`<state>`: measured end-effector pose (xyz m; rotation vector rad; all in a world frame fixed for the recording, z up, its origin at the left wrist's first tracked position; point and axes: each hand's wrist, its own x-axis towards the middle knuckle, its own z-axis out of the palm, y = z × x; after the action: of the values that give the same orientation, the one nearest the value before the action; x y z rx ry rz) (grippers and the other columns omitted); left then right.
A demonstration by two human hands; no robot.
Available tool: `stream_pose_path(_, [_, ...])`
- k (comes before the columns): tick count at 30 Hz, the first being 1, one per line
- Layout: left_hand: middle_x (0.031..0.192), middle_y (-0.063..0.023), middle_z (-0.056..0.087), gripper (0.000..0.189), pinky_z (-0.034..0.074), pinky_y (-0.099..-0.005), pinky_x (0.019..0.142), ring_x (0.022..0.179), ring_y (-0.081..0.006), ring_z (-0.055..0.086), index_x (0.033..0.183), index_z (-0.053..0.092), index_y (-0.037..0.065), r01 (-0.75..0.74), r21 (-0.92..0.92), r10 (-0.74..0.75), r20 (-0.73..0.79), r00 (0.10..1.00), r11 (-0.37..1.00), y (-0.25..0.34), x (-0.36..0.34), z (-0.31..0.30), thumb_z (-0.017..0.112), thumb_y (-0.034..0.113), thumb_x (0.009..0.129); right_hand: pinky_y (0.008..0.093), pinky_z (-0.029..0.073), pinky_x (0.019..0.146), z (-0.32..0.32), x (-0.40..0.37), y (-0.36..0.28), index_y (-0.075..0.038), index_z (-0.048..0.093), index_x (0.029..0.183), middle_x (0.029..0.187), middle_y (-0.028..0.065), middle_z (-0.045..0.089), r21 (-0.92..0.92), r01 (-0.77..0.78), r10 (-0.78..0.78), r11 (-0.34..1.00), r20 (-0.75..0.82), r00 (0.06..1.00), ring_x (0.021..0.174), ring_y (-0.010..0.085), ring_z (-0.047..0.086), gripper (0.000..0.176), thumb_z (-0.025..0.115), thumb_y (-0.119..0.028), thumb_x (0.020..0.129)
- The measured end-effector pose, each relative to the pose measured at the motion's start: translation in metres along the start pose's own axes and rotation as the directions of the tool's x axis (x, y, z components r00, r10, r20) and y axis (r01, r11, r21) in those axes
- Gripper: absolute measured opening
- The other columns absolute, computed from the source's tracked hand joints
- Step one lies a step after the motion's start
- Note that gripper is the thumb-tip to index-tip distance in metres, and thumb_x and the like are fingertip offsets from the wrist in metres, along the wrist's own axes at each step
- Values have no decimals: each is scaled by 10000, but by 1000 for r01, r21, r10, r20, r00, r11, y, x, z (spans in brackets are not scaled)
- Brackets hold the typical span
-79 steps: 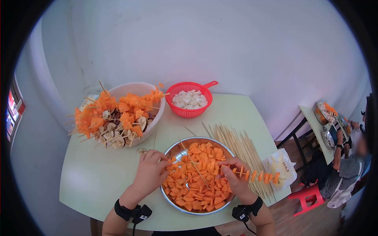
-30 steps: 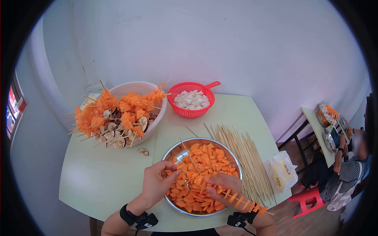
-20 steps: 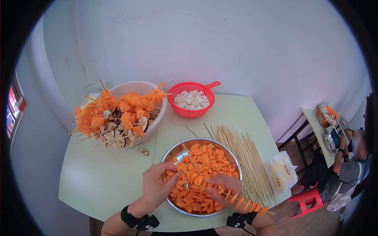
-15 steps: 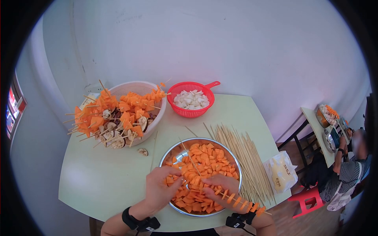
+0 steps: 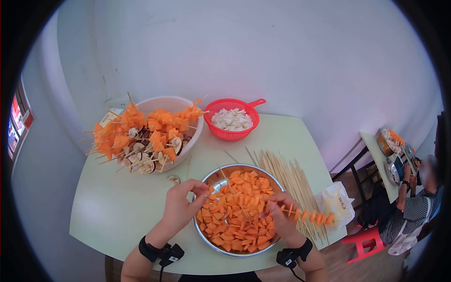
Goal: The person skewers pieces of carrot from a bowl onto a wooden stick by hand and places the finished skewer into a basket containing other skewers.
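My left hand (image 5: pixel 181 206) is pinched above the left rim of a steel bowl (image 5: pixel 201 226), with a small orange carrot piece (image 5: pixel 211 189) at its fingertips. Over the bowl's right side, my right hand (image 5: pixel 283 217) grips a bamboo skewer (image 5: pixel 291 210). Several carrot slices (image 5: pixel 318 218) are threaded along it, pointing out to the right past the rim. Cut carrot pieces (image 5: pixel 235 225) fill much of the bowl. One loose skewer (image 5: pixel 225 176) leans across them, its upper end over the far rim.
A pile of bare skewers (image 5: pixel 293 188) lies right of the bowl beside a plastic packet (image 5: pixel 339 207). Behind are a red colander (image 5: pixel 230 136) of white pieces and a pale basket (image 5: pixel 195 136) heaped with filled skewers. A person (image 5: pixel 413 211) sits at another table, right.
My left hand has lifted and moved left, away from the carrots. My right hand has shifted right and up, and its loaded skewer now points nearly level instead of slanting down across the wrist.
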<state>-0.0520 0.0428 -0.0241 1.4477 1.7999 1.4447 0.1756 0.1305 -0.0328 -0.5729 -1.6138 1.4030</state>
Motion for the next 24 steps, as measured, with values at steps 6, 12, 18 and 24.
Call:
stream_pose_path(6, [811,-35,592,196,420,-323,794,827,-165,573,868,659,86,-295,457,132,355,925,839,-21,-2,7,673,68,673,233,500,518,-5,6,3,25,554,914,697,80,566,9,-42,42,999,-78,996,554,134,585,155,530,-120,865])
stream_pose_path(12, [904,-7,569,219,311,-373,887,912,-168,514,879,657,106,-395,544,185,400,898,740,-21,0,8,671,108,660,234,503,542,-6,3,4,35,553,923,730,81,572,-96,13,-9,995,44,999,600,132,592,121,530,-60,853])
stream_pose_path(18, [720,-33,579,193,396,-302,768,675,-123,539,921,652,57,-81,205,38,209,977,975,-10,4,0,668,63,729,227,494,575,-8,-2,3,39,581,926,750,93,598,-214,111,-80,971,147,986,627,134,604,127,559,-16,814])
stream_pose_path(24, [750,-10,606,171,423,-201,630,685,-55,505,916,646,7,151,-123,-138,111,984,981,1,-1,7,674,20,748,229,457,573,-1,-2,-12,-18,618,932,714,76,608,-312,194,-128,930,220,967,635,137,596,179,654,-56,760])
